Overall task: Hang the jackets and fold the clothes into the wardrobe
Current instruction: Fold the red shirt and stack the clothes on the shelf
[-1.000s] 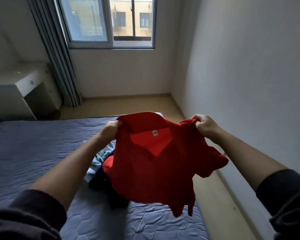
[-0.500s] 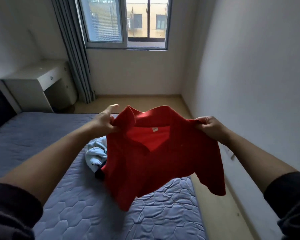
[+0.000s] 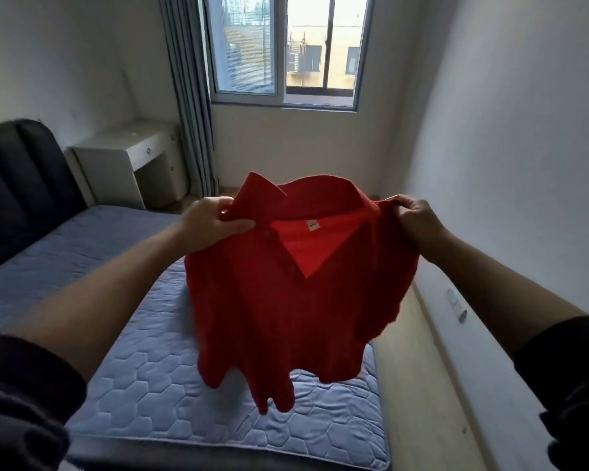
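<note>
Red polo shirt [image 3: 286,317] hangs in the air in front of the person, above the foot end of the bed [image 3: 157,385]. Its front faces the camera, the placket is open, and the small neck label [image 3: 313,226] shows inside. The left hand [image 3: 211,226] pinches the cloth at one shoulder just beside the collar [image 3: 306,195], with the thumb pressed on the near face. The right hand [image 3: 419,222] grips the other shoulder, fingers curled over the top edge. Held by both shoulders with the hands well apart, the body and sleeves drop under their own weight. The garment therefore spreads out and its shape can be read, which is probably the setup for laying it on the mattress and folding it. The hem is rumpled and hangs unevenly, and it appears clear of the quilted cover rather than resting on it. No wardrobe is in view, so the putting-away step looks some way off.
</note>
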Demonstrator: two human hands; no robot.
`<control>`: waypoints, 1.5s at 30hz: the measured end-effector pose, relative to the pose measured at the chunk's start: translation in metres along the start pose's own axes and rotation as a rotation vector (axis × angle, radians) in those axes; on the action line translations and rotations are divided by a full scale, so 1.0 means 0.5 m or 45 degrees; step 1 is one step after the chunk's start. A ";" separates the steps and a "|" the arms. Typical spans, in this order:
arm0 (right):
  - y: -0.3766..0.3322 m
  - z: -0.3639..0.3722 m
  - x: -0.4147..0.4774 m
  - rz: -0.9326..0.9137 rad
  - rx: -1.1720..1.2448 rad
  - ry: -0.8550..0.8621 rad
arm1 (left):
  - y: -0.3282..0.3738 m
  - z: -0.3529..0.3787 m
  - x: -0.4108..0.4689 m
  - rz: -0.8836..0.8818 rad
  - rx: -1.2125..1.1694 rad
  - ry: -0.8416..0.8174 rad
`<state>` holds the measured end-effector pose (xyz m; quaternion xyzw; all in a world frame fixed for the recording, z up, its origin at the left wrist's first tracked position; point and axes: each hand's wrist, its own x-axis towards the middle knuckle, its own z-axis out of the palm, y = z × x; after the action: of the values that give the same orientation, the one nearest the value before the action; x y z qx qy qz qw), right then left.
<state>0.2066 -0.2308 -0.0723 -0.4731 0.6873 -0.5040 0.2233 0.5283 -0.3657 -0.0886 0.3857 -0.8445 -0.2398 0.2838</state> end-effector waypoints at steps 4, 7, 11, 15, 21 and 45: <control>-0.018 -0.035 -0.025 -0.146 -0.162 -0.141 | 0.030 -0.059 -0.033 -0.106 -0.043 -0.325; -0.027 -0.048 -0.038 -0.062 -0.092 -0.216 | 0.043 -0.090 -0.043 -0.114 -0.143 -0.371; -0.048 -0.045 -0.038 -0.037 0.018 -0.218 | 0.050 -0.085 -0.029 0.041 0.239 0.027; -0.042 -0.034 -0.043 -0.141 -0.015 -0.117 | 0.051 -0.068 -0.033 -0.017 0.075 0.049; 0.038 -0.022 -0.069 -0.104 -0.249 -0.345 | 0.029 0.005 -0.087 -0.119 0.242 -0.170; 0.544 0.273 0.206 0.694 -0.537 -0.750 | -0.426 0.441 0.128 -0.527 0.287 -0.880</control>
<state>0.1512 -0.3749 -0.3545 -0.4332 0.7816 -0.1195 0.4327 0.4570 -0.5004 -0.3624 0.4729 -0.8156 -0.3132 -0.1145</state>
